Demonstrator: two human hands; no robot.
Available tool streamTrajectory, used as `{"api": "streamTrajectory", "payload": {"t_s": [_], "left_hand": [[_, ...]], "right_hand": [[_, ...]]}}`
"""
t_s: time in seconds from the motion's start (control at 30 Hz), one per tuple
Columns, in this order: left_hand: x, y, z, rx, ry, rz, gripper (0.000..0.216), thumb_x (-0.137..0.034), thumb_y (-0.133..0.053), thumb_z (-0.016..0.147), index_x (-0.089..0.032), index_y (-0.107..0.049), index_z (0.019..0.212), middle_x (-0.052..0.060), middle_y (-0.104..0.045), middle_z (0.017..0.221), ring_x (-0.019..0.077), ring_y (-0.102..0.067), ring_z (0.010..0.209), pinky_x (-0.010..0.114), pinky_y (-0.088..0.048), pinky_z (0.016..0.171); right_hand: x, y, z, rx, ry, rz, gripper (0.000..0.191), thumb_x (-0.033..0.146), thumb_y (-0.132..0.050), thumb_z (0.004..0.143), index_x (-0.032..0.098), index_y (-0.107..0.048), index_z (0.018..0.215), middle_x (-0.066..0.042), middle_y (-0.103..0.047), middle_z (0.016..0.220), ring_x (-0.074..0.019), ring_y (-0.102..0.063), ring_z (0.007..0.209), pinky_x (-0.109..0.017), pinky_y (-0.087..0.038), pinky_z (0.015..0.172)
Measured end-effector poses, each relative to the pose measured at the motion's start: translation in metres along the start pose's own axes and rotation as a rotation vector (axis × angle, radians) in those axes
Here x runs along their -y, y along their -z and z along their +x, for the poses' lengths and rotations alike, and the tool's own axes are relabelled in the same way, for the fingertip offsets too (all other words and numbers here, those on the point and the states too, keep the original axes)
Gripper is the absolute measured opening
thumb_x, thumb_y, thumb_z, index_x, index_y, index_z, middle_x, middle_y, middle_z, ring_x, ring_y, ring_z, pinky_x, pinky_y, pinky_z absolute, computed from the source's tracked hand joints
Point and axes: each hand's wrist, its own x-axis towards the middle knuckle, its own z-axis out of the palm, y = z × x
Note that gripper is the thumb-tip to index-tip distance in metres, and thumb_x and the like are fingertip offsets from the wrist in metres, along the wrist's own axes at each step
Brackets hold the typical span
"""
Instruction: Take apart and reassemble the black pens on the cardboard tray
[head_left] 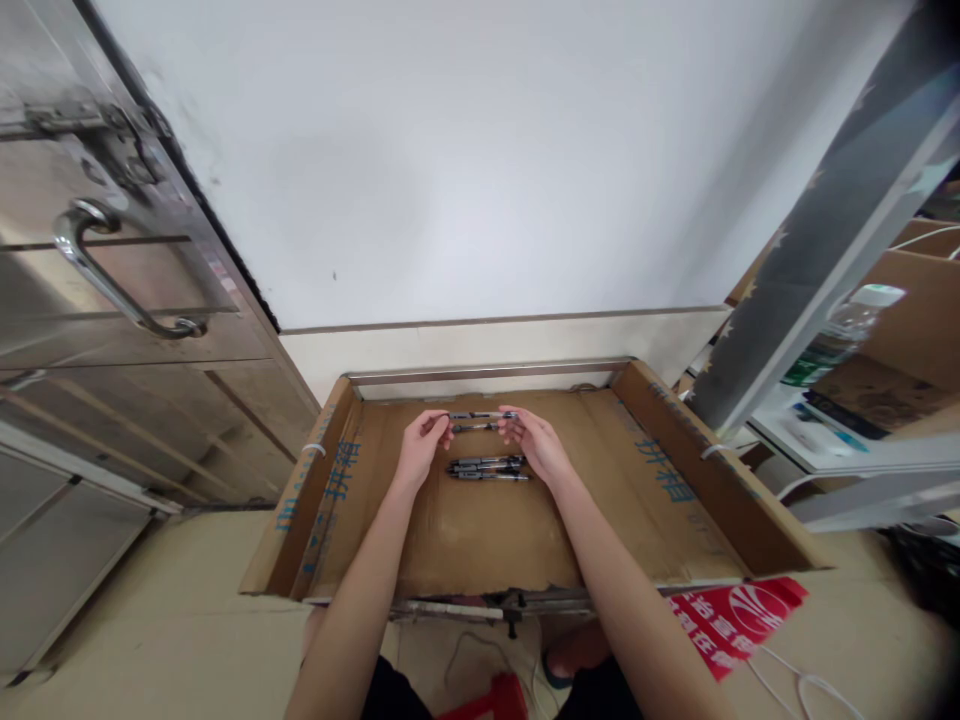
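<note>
Between the fingertips of both hands, a black pen (pixel 482 415) is held level, crosswise to the person. The left hand (pixel 420 442) pinches one end with thumb and forefinger, and the right hand (pixel 537 443) pinches the other end the same way. The remaining fingers of each hand are loosely curled. A second pen (pixel 475 428) lies parallel just beneath the first, its left end at the left fingertips. Whether it is gripped too or simply rests below is too small to tell. Nearer the person and just beside the right palm, a few loose pens (pixel 487 467) lie side by side on the brown cardboard (pixel 480 540), pointing the same way as the held one. The cardboard lines a shallow tray (pixel 487 372) with raised side flaps that bear blue printed characters, and a metal bar runs along its far edge. Both bare forearms reach in over the torn near edge. A red printed sheet (pixel 731 612) sticks out at the near right corner, with a white cable (pixel 799 682) trailing on the floor beside it. To the left stands a metal door (pixel 90 400) with a curved handle (pixel 120 285). A white wall rises behind the tray. On the right, a grey slanted beam (pixel 825 235) crosses in front of a shelf holding a water bottle (pixel 844 335).
</note>
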Motion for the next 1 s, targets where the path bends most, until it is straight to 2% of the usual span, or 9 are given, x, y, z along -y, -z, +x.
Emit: {"api": "streamTrajectory", "payload": {"t_s": [0.07, 0.13, 0.33, 0.5, 0.6, 0.7, 0.8, 0.9, 1.0], "left_hand": [[-0.0005, -0.0007, 0.0002, 0.012, -0.017, -0.018, 0.035, -0.037, -0.071, 0.071, -0.016, -0.062, 0.097, 0.002, -0.060, 0.076, 0.0107, -0.058, 0.064, 0.020, -0.045, 0.050], [-0.0006, -0.0013, 0.0003, -0.003, -0.003, -0.021, 0.037, -0.037, -0.072, 0.071, -0.016, -0.061, 0.100, 0.003, -0.061, 0.078, 0.0108, -0.057, 0.064, 0.020, -0.044, 0.049], [-0.0003, -0.0010, -0.0003, -0.055, 0.058, 0.020, 0.035, -0.047, -0.065, 0.074, -0.013, -0.056, 0.070, 0.001, -0.055, 0.063, 0.0083, -0.050, 0.049, 0.017, -0.033, 0.037], [-0.0018, -0.0014, 0.0000, -0.017, -0.026, 0.009, 0.032, -0.038, -0.071, 0.070, -0.015, -0.062, 0.090, 0.002, -0.060, 0.074, 0.0104, -0.057, 0.061, 0.019, -0.042, 0.048], [-0.0016, -0.0016, 0.0002, -0.038, -0.012, -0.007, 0.037, -0.038, -0.072, 0.069, -0.016, -0.062, 0.096, 0.002, -0.060, 0.077, 0.0108, -0.058, 0.063, 0.019, -0.041, 0.046], [-0.0002, -0.0012, 0.0000, -0.075, 0.047, 0.010, 0.034, -0.045, -0.069, 0.071, -0.014, -0.060, 0.081, 0.002, -0.059, 0.071, 0.0091, -0.054, 0.054, 0.017, -0.034, 0.038], [0.0000, -0.0011, -0.0007, -0.050, 0.056, 0.044, 0.035, -0.047, -0.066, 0.073, -0.013, -0.058, 0.070, 0.001, -0.056, 0.063, 0.0078, -0.049, 0.048, 0.017, -0.031, 0.036], [-0.0014, -0.0016, -0.0010, -0.011, 0.003, 0.046, 0.030, -0.040, -0.070, 0.071, -0.014, -0.062, 0.082, 0.001, -0.057, 0.065, 0.0081, -0.051, 0.053, 0.018, -0.035, 0.040], [-0.0023, -0.0022, -0.0008, -0.007, -0.024, 0.019, 0.035, -0.036, -0.073, 0.069, -0.016, -0.061, 0.095, 0.001, -0.059, 0.071, 0.0089, -0.054, 0.058, 0.018, -0.039, 0.044]], "right_hand": [[-0.0005, 0.0008, 0.0004, -0.008, 0.003, -0.002, 0.034, 0.045, -0.062, 0.079, 0.018, -0.069, 0.098, -0.006, -0.069, 0.082, -0.0157, -0.060, 0.071, -0.026, -0.044, 0.061], [-0.0007, 0.0012, 0.0006, -0.015, 0.000, -0.012, 0.035, 0.046, -0.062, 0.078, 0.018, -0.069, 0.098, -0.006, -0.069, 0.082, -0.0157, -0.060, 0.071, -0.026, -0.044, 0.061], [-0.0002, 0.0003, 0.0004, -0.006, -0.008, -0.022, 0.036, 0.047, -0.062, 0.078, 0.018, -0.069, 0.098, -0.006, -0.069, 0.083, -0.0159, -0.061, 0.072, -0.026, -0.044, 0.060], [-0.0001, 0.0007, 0.0004, -0.028, -0.013, -0.033, 0.036, 0.047, -0.063, 0.077, 0.018, -0.069, 0.098, -0.007, -0.069, 0.083, -0.0168, -0.060, 0.072, -0.027, -0.044, 0.060], [-0.0007, 0.0013, 0.0003, -0.025, -0.001, -0.022, 0.035, 0.046, -0.062, 0.078, 0.018, -0.069, 0.098, -0.006, -0.069, 0.082, -0.0161, -0.060, 0.072, -0.026, -0.044, 0.060], [-0.0013, 0.0013, 0.0006, -0.008, 0.003, -0.009, 0.034, 0.046, -0.062, 0.079, 0.018, -0.070, 0.098, -0.006, -0.069, 0.082, -0.0150, -0.060, 0.071, -0.026, -0.043, 0.060], [-0.0010, 0.0006, 0.0009, -0.009, -0.003, -0.012, 0.034, 0.046, -0.062, 0.078, 0.018, -0.070, 0.097, -0.006, -0.069, 0.081, -0.0146, -0.059, 0.069, -0.026, -0.043, 0.059], [-0.0005, 0.0003, 0.0011, -0.030, -0.004, -0.021, 0.035, 0.046, -0.063, 0.077, 0.018, -0.070, 0.096, -0.006, -0.068, 0.079, -0.0147, -0.059, 0.068, -0.026, -0.043, 0.059], [-0.0006, 0.0007, 0.0010, -0.036, -0.003, -0.027, 0.035, 0.046, -0.063, 0.077, 0.018, -0.069, 0.097, -0.006, -0.067, 0.079, -0.0153, -0.059, 0.068, -0.026, -0.043, 0.059]]}}
